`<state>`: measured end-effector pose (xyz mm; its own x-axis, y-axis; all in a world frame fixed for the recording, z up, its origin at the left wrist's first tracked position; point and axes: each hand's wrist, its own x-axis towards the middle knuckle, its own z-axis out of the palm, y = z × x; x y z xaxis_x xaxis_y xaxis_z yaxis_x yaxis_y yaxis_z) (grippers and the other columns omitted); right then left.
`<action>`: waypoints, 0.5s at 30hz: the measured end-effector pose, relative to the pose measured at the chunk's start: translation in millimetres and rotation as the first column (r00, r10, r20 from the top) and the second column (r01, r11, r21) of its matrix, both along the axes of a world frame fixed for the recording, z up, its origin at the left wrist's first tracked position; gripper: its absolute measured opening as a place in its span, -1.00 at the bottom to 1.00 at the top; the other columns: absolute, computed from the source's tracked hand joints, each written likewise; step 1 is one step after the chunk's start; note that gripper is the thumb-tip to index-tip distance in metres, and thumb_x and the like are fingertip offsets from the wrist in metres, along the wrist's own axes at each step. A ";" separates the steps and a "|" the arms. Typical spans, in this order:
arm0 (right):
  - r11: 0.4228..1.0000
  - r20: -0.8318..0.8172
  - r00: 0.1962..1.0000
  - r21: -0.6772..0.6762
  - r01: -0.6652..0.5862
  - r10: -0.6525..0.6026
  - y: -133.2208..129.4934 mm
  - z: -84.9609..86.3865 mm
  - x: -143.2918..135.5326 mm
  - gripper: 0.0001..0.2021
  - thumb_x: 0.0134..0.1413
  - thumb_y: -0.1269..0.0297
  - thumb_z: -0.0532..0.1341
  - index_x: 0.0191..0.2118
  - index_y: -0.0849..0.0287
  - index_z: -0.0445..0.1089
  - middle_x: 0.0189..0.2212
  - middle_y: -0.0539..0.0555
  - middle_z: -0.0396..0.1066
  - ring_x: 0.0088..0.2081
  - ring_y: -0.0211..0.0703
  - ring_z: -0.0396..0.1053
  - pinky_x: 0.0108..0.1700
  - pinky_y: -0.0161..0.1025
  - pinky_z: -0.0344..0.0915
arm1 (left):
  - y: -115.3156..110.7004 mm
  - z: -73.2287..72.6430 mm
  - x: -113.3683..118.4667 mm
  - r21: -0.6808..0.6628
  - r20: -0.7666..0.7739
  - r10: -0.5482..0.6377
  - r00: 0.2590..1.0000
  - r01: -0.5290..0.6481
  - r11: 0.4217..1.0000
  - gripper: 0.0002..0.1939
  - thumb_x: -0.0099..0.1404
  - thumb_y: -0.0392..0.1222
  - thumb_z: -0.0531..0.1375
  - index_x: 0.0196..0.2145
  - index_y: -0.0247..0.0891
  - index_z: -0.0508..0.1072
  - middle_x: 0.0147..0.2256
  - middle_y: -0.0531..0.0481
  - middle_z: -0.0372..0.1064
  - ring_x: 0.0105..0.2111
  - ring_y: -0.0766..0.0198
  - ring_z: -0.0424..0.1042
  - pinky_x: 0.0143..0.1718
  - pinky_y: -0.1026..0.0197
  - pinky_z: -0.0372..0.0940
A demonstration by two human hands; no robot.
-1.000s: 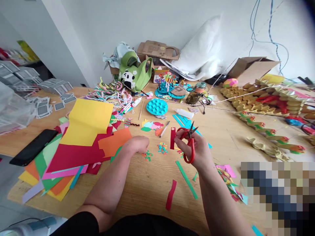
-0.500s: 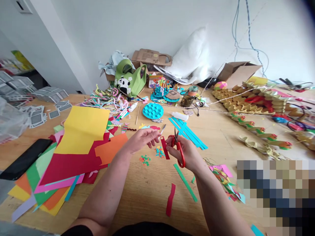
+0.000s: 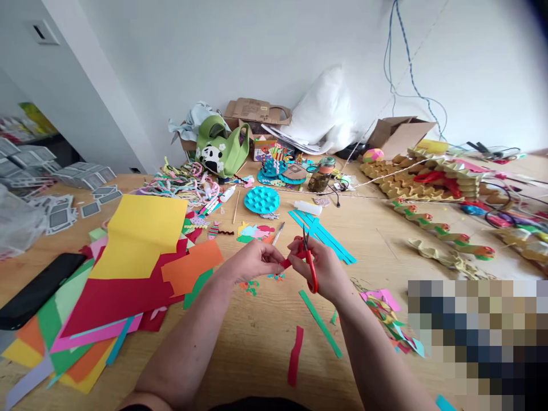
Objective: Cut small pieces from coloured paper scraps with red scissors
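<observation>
My left hand [image 3: 263, 260] pinches one end of a short red paper strip [image 3: 287, 263]. My right hand [image 3: 322, 264] is closed around red-handled scissors [image 3: 313, 273], their dark blades pointing up and away, and its fingertips hold the strip's other end. Below the hands lie small green and orange paper bits [image 3: 250, 287], partly hidden by my left hand. A green strip [image 3: 320, 323] and another red strip [image 3: 295, 356] rest on the wooden table [image 3: 252, 354] nearer to me. Beyond my fingers are a pen [image 3: 278, 233] and colourful paper cutouts [image 3: 256, 232].
Stacked coloured paper [image 3: 141, 234] and a black phone [image 3: 40, 291] lie at left. Blue strips [image 3: 325, 237], a blue plate [image 3: 261, 200], a jar [image 3: 321, 177] and a green panda bag [image 3: 222, 151] are farther back. Egg cartons [image 3: 445, 177] lie at right.
My left hand has moved in and taken hold of the red strip, which now spans between both hands and is tilted more sideways. The camera view has shifted slightly.
</observation>
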<state>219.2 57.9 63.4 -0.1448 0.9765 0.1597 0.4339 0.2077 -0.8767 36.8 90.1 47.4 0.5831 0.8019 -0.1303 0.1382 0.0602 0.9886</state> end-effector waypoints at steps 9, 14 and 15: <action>0.931 -0.197 0.933 0.150 0.332 -0.301 0.8 4.9 -0.1 -0.72 -0.01 0.10 0.30 -0.27 0.19 0.36 -0.35 0.09 0.42 -0.28 -0.09 0.39 -0.19 -0.17 0.30 | 2.8 6.8 1.9 -0.083 0.141 0.288 0.947 -0.278 0.957 -0.81 -0.06 -0.18 0.38 -0.46 -0.32 0.55 -0.50 -0.01 0.45 -0.47 0.33 0.36 -0.38 0.26 0.24; 0.986 -0.181 0.975 0.082 0.143 -0.127 0.6 2.8 -3.9 -0.72 0.02 0.06 0.29 -0.32 0.18 0.34 -0.35 0.08 0.41 -0.32 -0.12 0.38 -0.23 -0.22 0.31 | 3.1 10.3 1.9 -0.317 0.346 0.442 0.828 -0.340 0.885 -0.80 -0.10 -0.19 0.40 -0.46 -0.32 0.58 -0.50 -0.02 0.45 -0.50 0.38 0.34 -0.40 0.27 0.23; 0.991 -0.162 0.982 0.074 0.112 -0.098 0.4 2.2 -4.6 -0.72 0.04 0.05 0.28 -0.33 0.18 0.34 -0.35 0.08 0.41 -0.32 -0.13 0.38 -0.24 -0.23 0.31 | 2.7 10.8 2.8 -0.354 0.358 0.461 0.812 -0.339 0.872 -0.80 -0.10 -0.20 0.40 -0.47 -0.33 0.57 -0.51 -0.02 0.44 -0.51 0.40 0.33 -0.41 0.28 0.22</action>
<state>214.6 58.3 65.5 -0.0087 0.9675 0.2529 0.3147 0.2427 -0.9176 39.6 92.7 58.2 0.2635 0.9463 -0.1873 -0.3783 0.2799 0.8824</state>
